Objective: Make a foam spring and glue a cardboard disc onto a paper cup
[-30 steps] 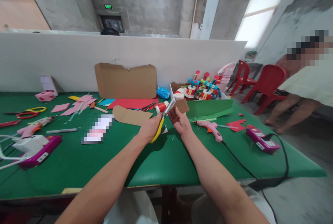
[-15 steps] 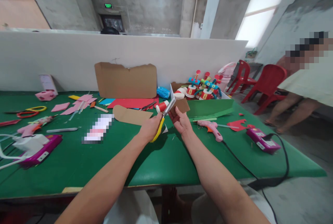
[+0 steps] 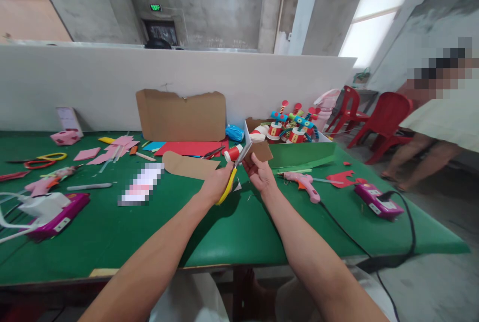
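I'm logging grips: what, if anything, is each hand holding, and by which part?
The left hand holds scissors by the yellow handles; the right hand holds a cardboard piece by its lower part.

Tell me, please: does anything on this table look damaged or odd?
The red paper at right has a ragged edge, seemingly cut up. A red cup lies on its side behind the held scissors, rather than upright.
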A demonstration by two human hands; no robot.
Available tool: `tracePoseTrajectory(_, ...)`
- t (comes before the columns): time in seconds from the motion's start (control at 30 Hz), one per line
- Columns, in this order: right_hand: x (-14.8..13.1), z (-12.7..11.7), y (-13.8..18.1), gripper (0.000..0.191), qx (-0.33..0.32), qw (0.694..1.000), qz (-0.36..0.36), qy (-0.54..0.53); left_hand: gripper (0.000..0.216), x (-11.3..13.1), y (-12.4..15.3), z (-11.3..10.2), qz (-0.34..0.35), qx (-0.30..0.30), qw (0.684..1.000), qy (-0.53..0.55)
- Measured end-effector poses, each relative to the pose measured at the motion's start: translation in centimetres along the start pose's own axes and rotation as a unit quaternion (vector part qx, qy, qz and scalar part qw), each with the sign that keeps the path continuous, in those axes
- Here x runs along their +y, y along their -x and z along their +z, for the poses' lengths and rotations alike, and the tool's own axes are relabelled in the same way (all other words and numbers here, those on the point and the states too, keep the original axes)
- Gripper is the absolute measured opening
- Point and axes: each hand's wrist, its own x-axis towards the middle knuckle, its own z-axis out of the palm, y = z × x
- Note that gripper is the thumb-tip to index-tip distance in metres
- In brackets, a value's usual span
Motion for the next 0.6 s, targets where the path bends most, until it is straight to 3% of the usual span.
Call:
tracePoseTrajectory(0.23,-0.9,-0.3,-0.4,0.035,0.003,1.0,-0.004,0.022,0.033,-0.8,0.0,0.0,0.022,0.052,0.997,0.044)
tracePoseTrajectory(0.33,-1.6,-0.6,-0.6,0.04,-0.001,0.998,-0.013,0.063,0.035,-1.6,-0.3,-0.1,-0.01,0.087,0.996,0.029)
tracePoseTrajectory(0.43,-2.0,-0.8,-0.7,0.041,0.006,0.995,-0.017,0.095,0.037,-2.4,-0.6,-0.1,-0.037,0.086,0.995,0.022)
tracePoseTrajectory(0.6,-1.9,-0.8,-0.6,0.036,0.022,0.995,-0.008,0.098,0.043,-2.6,-0.6,0.0,-0.007,0.067,0.998,0.015)
